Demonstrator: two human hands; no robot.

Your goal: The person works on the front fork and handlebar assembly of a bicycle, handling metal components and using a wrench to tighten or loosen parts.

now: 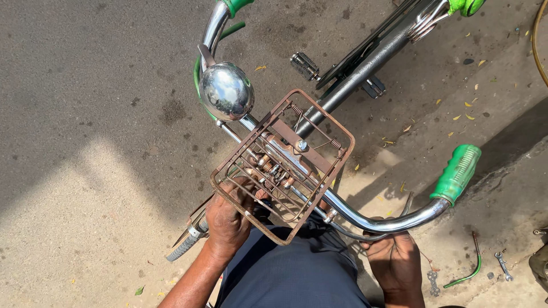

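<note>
— Outdoors, we stand over sunlit pavement (pixel 85 188) scattered with yellow leaves; a spanner (pixel 503 266) lies at the right

— Our left hand (pixel 228 219) curls its fingers through the near edge of the rusty wire carrier (pixel 285 162), seemingly steadying it where it sits bolted over the chrome handlebar (pixel 365 219)

— Our right hand (pixel 395 259) reaches up under the bar near the green grip (pixel 456 173), fingers bent; what it pinches we cannot tell

— The bell (pixel 226 91) sits just beside the carrier

Outdoor roadside bicycle repair spot: sunlit pavement (pixel 85 188), bicycle (pixel 354 74), spanner (pixel 503 266) on ground.
</note>
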